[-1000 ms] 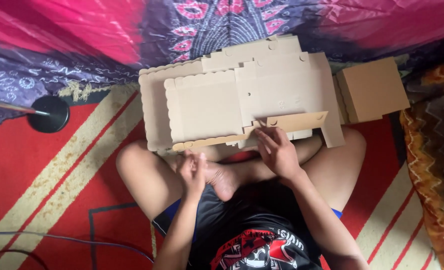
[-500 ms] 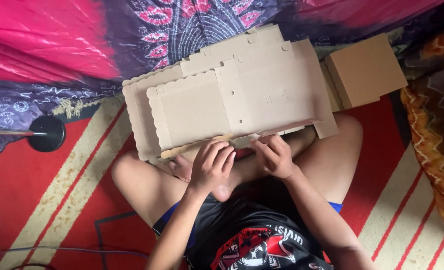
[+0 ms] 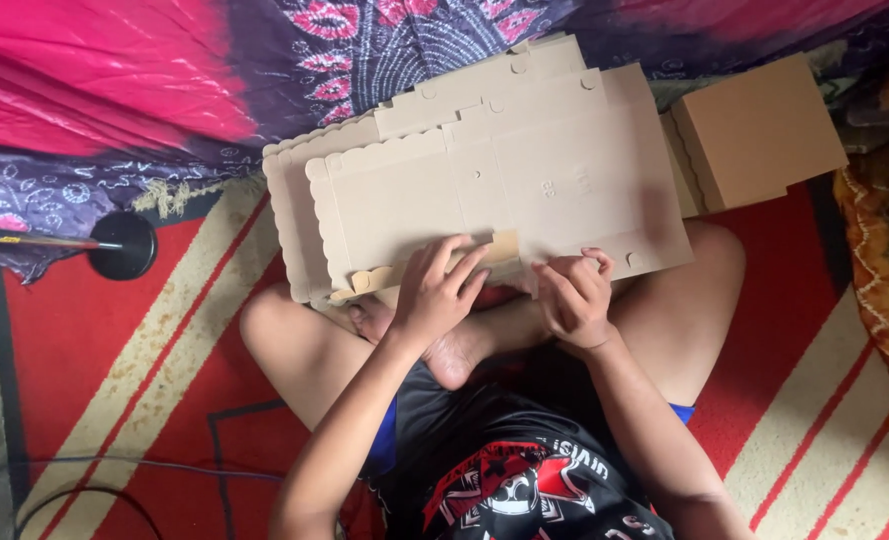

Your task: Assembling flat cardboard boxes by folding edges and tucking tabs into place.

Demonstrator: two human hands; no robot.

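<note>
A flat brown die-cut cardboard box blank [image 3: 524, 180] lies on a stack of like sheets across my crossed legs. My left hand [image 3: 436, 290] presses its fingers on the blank's near edge, over a folded flap. My right hand [image 3: 572, 292] pinches the near edge a little to the right, beside a small notch. Both hands rest on the same top sheet.
A folded brown cardboard box [image 3: 759, 130] sits at the right of the stack. A black round stand base [image 3: 122, 245] with a thin rod stands at the left. A pink and purple patterned cloth [image 3: 164, 90] hangs behind. A dark cable [image 3: 84, 490] crosses the red striped mat.
My left hand rose from my foot onto the blank's near edge. My right hand slid along that edge. The view shifted, so the stack sits more to the middle.
</note>
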